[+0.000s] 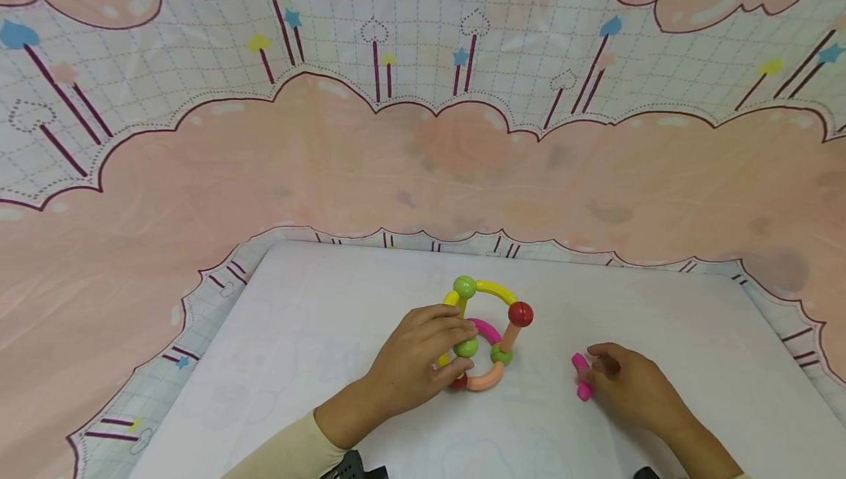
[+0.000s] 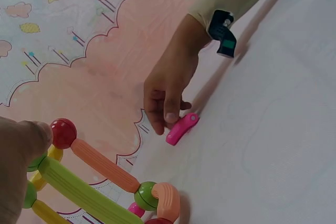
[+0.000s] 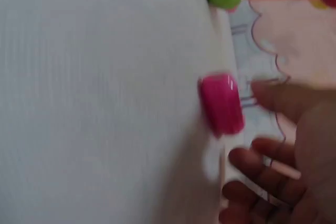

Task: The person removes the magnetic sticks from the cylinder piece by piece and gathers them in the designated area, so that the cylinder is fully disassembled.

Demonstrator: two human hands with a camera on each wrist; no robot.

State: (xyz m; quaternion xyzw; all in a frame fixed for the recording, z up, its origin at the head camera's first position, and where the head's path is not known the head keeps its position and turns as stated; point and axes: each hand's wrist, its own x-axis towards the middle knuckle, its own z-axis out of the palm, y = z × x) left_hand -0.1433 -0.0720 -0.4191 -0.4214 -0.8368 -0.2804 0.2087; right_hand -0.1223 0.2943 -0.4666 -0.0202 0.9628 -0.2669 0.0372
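A toy frame of magnetic balls and rods [image 1: 492, 376] stands on the white tabletop, joining green and red balls with yellow, orange, pink and green rods. My left hand [image 1: 415, 350] grips its left side, thumb low near a red ball and fingers over the upper part. In the left wrist view, the frame's green rod [image 2: 86, 190] runs across the lower left. A loose pink curved rod [image 1: 584, 392] lies to the right of the frame. Beside it is my right hand [image 1: 634, 383], and in the right wrist view its fingers are spread apart, not closed round the pink rod [image 3: 222, 103].
The white tabletop [image 1: 297, 332] extends around both hands. Behind it hangs a pink and white cloth [image 1: 370, 170] printed with clouds and grid lines. A dark band [image 2: 222, 30] is strapped on the right wrist.
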